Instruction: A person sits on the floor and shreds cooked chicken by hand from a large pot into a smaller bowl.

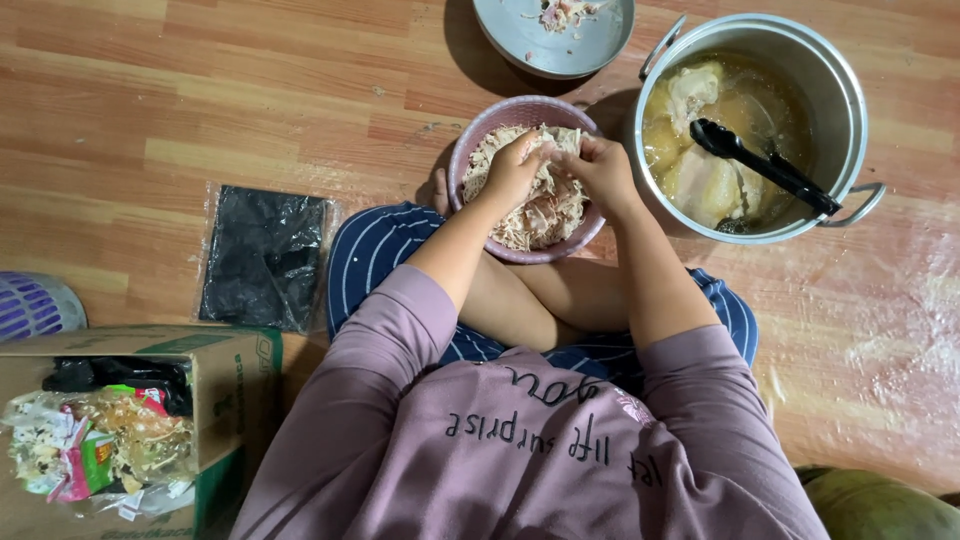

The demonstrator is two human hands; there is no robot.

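I sit cross-legged, bare shins folded in front of me, and both my arms reach forward from pushed-up sleeves. My left hand (515, 165) is bent at the wrist, fingers curled down, knuckles up. My right hand (603, 170) comes in from the other side, fingers curled toward the left ones. The two sets of fingertips meet, each grip pinched shut on the same pale shreds. My forearms angle inward, elbows wide apart.
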